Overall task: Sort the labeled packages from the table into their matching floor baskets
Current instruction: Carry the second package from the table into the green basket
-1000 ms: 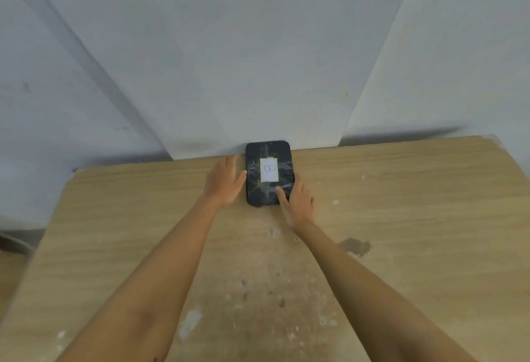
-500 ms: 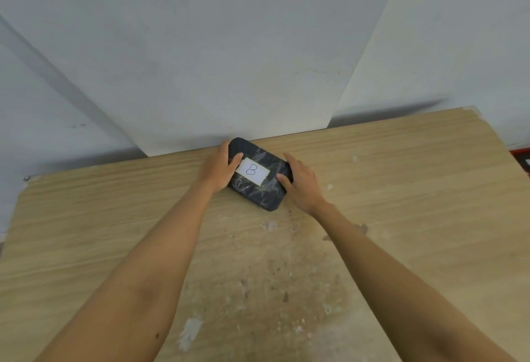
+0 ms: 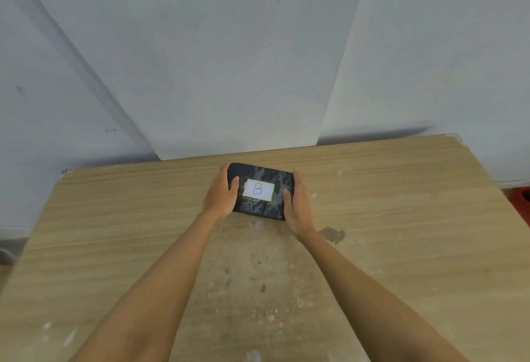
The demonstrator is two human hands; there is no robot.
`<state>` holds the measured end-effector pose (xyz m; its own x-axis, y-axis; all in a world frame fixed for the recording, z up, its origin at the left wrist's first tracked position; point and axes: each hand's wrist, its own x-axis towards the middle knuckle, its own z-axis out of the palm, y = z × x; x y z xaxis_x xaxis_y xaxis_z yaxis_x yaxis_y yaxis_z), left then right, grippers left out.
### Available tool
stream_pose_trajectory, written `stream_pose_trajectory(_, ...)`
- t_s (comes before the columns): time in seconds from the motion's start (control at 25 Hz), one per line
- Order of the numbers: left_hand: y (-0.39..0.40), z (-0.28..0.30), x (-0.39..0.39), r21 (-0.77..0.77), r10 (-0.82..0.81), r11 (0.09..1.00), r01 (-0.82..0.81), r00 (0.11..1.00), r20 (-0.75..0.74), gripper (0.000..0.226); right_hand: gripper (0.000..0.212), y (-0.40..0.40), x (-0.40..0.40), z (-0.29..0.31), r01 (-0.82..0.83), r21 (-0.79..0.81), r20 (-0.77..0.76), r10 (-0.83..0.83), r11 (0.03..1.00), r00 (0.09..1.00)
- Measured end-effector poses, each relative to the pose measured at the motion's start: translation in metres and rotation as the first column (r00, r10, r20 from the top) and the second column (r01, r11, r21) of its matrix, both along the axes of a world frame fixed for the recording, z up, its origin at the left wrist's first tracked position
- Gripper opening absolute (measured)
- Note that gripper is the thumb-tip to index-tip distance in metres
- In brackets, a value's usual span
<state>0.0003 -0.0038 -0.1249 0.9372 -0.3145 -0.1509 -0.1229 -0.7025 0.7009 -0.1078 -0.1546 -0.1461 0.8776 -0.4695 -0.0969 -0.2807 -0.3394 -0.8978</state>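
A pale grey wall (image 3: pixel 200 46) fills the upper half of the view, from nine o'clock round to three o'clock. Below it, a light wooden table (image 3: pixel 401 232) spreads across the lower half, its surface speckled with white paint flecks and a dark stain at about four o'clock from the centre. Two bare forearms reach in from six o'clock toward the middle. Near the table's far edge, just above centre, lies a black plastic-wrapped package (image 3: pixel 262 191), its long side running roughly nine to three o'clock. The left hand (image 3: pixel 220 196) clasps its nine o'clock end and the right hand (image 3: pixel 296 204) clasps its three o'clock end, each with the thumb laid over the top face and the fingers curled round the end. A white label (image 3: pixel 258 189) sits on the package's top between the thumbs, marked with a handwritten letter B. A sliver of something red (image 3: pixel 523 198) shows at the three o'clock frame edge, beyond the table.
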Motion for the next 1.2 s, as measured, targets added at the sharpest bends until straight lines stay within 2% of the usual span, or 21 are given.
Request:
stream_pose_trajectory(0.16,-0.017,0.032,-0.035,-0.079,0.018,0.997,-0.009,0.993,0.114,0.050,0.054,-0.022,-0.021,0.026,0.075,0.084,0.135,-0.086,0.994,0.987)
stream_pose_trajectory(0.32,-0.033,0.057,-0.072,-0.095,0.039,0.995,-0.024,0.987,0.158,0.053,0.043,-0.040,-0.049,0.053,0.122,0.203,0.229,-0.168,0.972,0.959)
stream_pose_trajectory(0.6,-0.064,0.096,-0.148,-0.141,-0.006,0.989,0.037,0.978,0.210,0.053,0.038,-0.073,-0.125,0.093,0.137,0.214,0.269,-0.193,0.967,0.944)
stream_pose_trajectory(0.88,-0.091,0.086,-0.283,-0.219,0.078,0.975,-0.042,0.984,0.157,0.051,0.030,-0.100,-0.255,0.099,0.094,0.176,0.258,-0.138,0.980,0.956)
stream_pose_trajectory(1.04,-0.138,0.080,-0.355,-0.221,-0.005,0.975,0.029,0.994,0.111,0.052,0.033,-0.144,-0.337,0.099,0.177,0.138,0.207,-0.204,0.974,0.957)
stream_pose_trajectory(1.2,-0.209,0.082,-0.401,-0.221,-0.119,0.965,0.139,0.988,0.101,0.052,0.035,-0.207,-0.401,0.097,0.277,0.168,0.185,-0.307,0.946,0.934)
